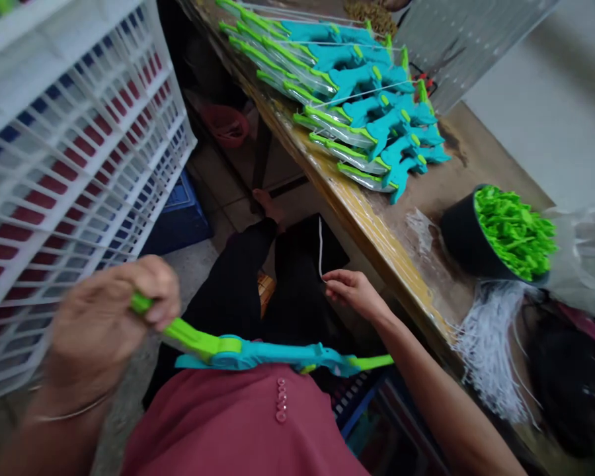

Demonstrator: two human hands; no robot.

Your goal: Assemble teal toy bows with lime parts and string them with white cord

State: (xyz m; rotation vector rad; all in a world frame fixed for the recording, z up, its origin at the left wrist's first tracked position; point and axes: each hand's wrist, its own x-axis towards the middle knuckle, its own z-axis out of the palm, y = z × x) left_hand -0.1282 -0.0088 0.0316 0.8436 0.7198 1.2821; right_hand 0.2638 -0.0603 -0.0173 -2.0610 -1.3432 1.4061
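My left hand (pixel 106 314) is closed around the green end of a toy bow (pixel 277 355). The bow lies across the front of my red shirt, with a teal middle and green limbs on both sides. Its far limb reaches to my right forearm. Between thumb and fingers, my right hand (pixel 354 291) pinches a white string (pixel 320 244), whose loose length sticks up above dark cloth. Whether the string is tied to the bow cannot be seen. Several similar toy bows (pixel 361 92) lie in an overlapping row on the table, with white strings stretched across them.
A white plastic crate (pixel 74 152) stands close on my left. On the wooden table (pixel 401 231) to the right sits a black tub (pixel 463 235) of small green parts (pixel 515 228). A bundle of white strings (pixel 493 350) hangs over its edge. A pink basin (pixel 225 125) is on the floor.
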